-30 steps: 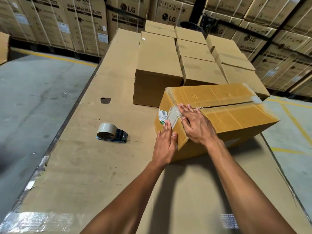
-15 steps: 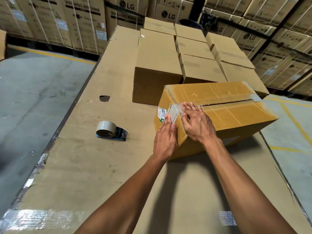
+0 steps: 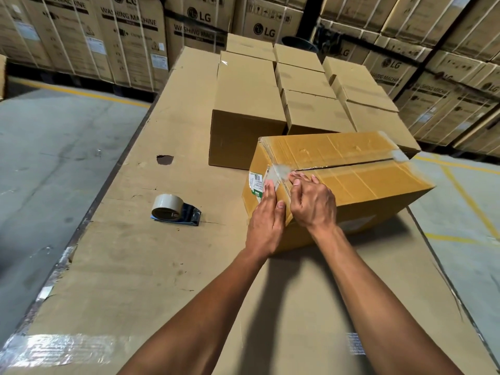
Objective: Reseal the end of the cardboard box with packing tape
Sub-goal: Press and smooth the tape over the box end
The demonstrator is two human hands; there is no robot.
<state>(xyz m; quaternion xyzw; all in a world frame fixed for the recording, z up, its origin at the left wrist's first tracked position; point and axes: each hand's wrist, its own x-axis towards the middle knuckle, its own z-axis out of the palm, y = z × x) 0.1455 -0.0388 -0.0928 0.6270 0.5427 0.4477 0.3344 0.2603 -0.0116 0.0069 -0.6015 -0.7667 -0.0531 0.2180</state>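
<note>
A yellowish cardboard box (image 3: 351,169) lies on a large cardboard work surface (image 3: 151,266), its top seam running away from me. A patch of clear tape (image 3: 278,170) wraps over the near top edge, beside a white-and-green label (image 3: 255,184). My left hand (image 3: 266,220) lies flat against the box's near end face, fingers up on the tape. My right hand (image 3: 313,204) rests on the top near corner, fingertips bent onto the tape at the seam. A tape dispenser (image 3: 173,211) with a tan roll lies on the surface to the left, apart from both hands.
Several closed brown boxes (image 3: 246,104) stand in rows behind the yellowish box. A dark hole (image 3: 164,159) marks the surface at left. Grey concrete floor (image 3: 54,158) drops off on the left and right. Tall washing-machine cartons (image 3: 130,39) line the back.
Both hands have slid a little upward along the taped near edge. My right fingers have curled in toward the seam. The dispenser has stayed in place.
</note>
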